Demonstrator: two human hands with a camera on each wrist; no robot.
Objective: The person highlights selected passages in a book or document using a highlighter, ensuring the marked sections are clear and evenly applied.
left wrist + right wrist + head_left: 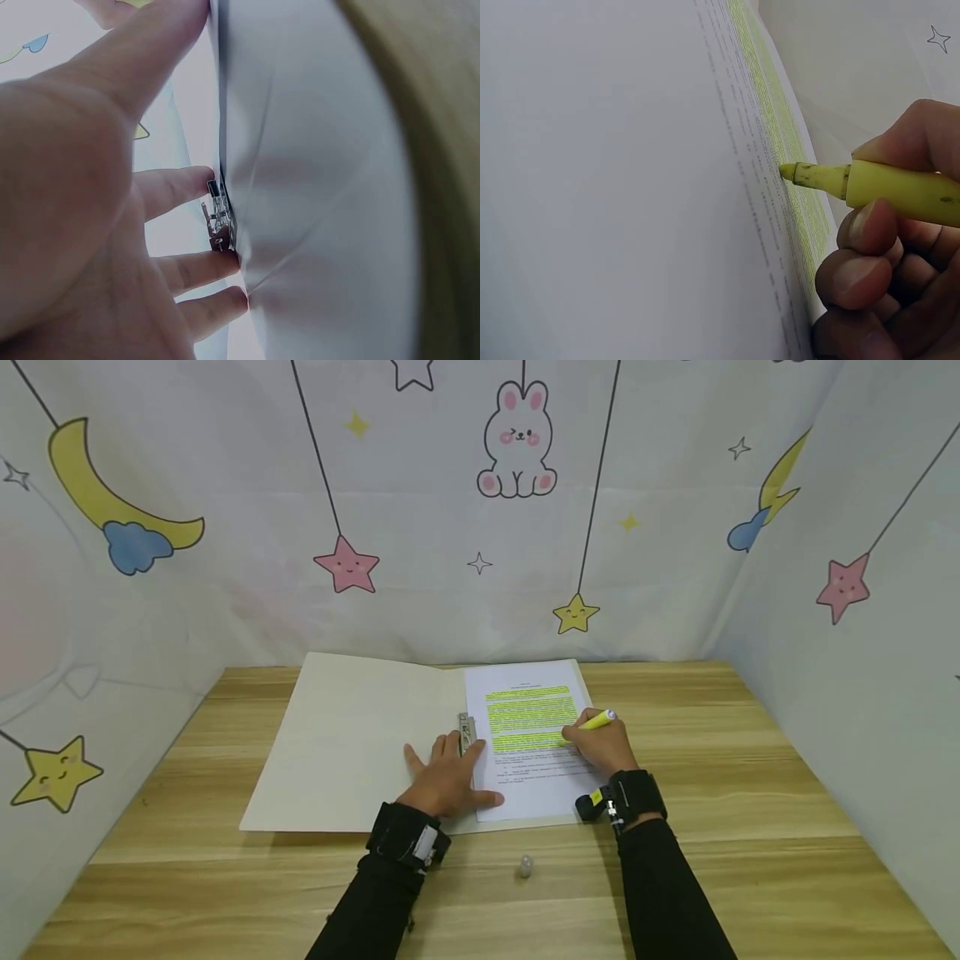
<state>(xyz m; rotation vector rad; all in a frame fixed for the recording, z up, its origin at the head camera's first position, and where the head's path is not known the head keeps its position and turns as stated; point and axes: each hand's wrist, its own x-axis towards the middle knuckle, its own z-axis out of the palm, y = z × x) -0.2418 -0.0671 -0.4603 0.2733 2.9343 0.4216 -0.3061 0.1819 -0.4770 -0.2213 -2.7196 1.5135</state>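
Observation:
A yellow highlighter (598,720) is pinched in my right hand (606,748); in the right wrist view the uncapped highlighter (900,191) has its tip at the printed lines. Beneath it lies a white printed sheet (525,793), its upper paragraphs marked yellow and several lower lines unmarked. The sheet is in an open cream folder (352,727) with a metal clip (467,731) along the fold. My left hand (448,783) rests with spread fingers beside the clip, the thumb on the sheet's lower left; in the left wrist view the fingertips (229,262) touch the paper near the clip.
A small greyish cap-like piece (525,866) lies on the wooden table (750,827) in front of the folder. White curtain walls (450,527) printed with stars, moons and a rabbit enclose the table's back and sides.

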